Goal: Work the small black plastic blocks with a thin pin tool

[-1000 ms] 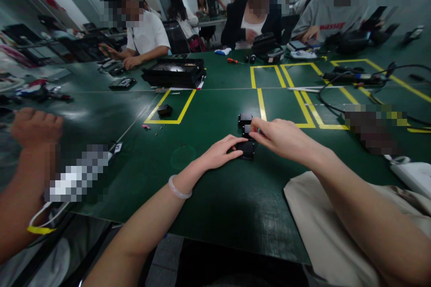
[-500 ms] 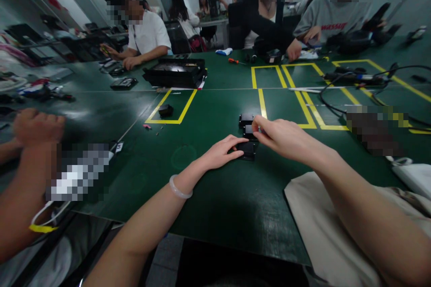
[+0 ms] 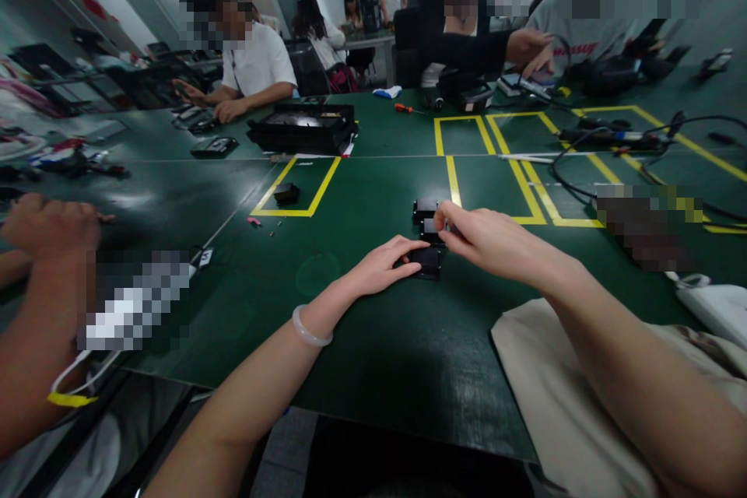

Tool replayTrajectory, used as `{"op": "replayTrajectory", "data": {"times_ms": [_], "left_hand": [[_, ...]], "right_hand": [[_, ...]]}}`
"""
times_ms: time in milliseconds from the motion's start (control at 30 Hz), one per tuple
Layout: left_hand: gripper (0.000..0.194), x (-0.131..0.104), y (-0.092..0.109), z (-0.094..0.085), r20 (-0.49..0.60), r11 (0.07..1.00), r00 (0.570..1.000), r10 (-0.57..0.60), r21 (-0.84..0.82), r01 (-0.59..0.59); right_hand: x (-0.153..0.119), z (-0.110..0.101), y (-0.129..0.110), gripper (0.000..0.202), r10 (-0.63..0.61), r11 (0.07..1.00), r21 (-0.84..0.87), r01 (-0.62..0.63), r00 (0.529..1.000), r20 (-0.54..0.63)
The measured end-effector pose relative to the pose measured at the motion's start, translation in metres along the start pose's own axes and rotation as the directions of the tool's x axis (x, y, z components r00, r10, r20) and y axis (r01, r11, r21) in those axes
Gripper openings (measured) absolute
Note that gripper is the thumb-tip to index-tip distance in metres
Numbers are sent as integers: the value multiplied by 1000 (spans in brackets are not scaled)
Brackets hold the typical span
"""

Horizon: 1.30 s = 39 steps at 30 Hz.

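Three small black parts stand in a short column on the green table point(image 3: 385, 350). My left hand point(image 3: 392, 264) has its thumb and fingers around the nearest black part point(image 3: 429, 263), which lies on the table. Over the middle black part point(image 3: 430, 230) is my right hand point(image 3: 467, 232), its fingertips pinched together. Whatever those fingertips hold, if anything, is too small to make out. The farthest black part point(image 3: 426, 208) sits just behind, touched by neither hand as far as I can see.
A small black block point(image 3: 286, 193) lies inside yellow tape at the left. Behind it stands a large black tray point(image 3: 306, 127). A red screwdriver point(image 3: 404, 107) lies farther back. Cables and a beige cloth point(image 3: 525, 358) are at the right. A neighbour's hand point(image 3: 52, 226) is at the left edge.
My hands keep nearly the same place and pose. Across the table, a person in black has raised a hand toward the right. The neighbour's hand at the left has shifted slightly left.
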<state>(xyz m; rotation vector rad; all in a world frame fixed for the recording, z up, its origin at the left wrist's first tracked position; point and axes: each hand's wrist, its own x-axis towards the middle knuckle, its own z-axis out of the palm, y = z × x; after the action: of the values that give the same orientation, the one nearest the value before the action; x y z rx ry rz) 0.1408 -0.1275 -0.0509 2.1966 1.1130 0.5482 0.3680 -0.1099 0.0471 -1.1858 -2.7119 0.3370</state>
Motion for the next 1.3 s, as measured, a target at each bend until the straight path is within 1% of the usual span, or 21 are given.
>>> {"op": "replayTrajectory", "data": {"times_ms": [167,233,333,500,700,933,1133,1300], "left_hand": [[43,0,-1,1,-2,1000,1000,3,-4,-3],[42,0,-1,1,-2,1000,1000,0,-6,0],[43,0,0,1,0,1000,1000,4,-9,-4],[43,0,-1,1,-9,1000,1000,3,-3,-4],[42,0,0,1,-5,1000,1000,4,-11,-4],[44,0,0,0,3,1000,1000,-11,-5,11],[42,0,-1,1,0,1000,1000,2,-4,-2],[43,0,-1,0,4,1000,1000,9,-11,-9]], "right_hand": [[2,2,0,20,41,998,-39,-42,999,-31],[3,2,1,19,48,997,-53,-50,998,-31],[3,2,1,16,20,1000,-23,-20,1000,-19],[0,0,0,17,-10,999,37,10,1000,4],[3,3,0,21,29,998,-51,-31,999,-36],[1,0,2,18,-16,999,39,16,1000,-6],[3,1,1,21,33,999,-34,-34,999,-16],[1,1,2,18,14,1000,-5,-14,1000,-11]]}}
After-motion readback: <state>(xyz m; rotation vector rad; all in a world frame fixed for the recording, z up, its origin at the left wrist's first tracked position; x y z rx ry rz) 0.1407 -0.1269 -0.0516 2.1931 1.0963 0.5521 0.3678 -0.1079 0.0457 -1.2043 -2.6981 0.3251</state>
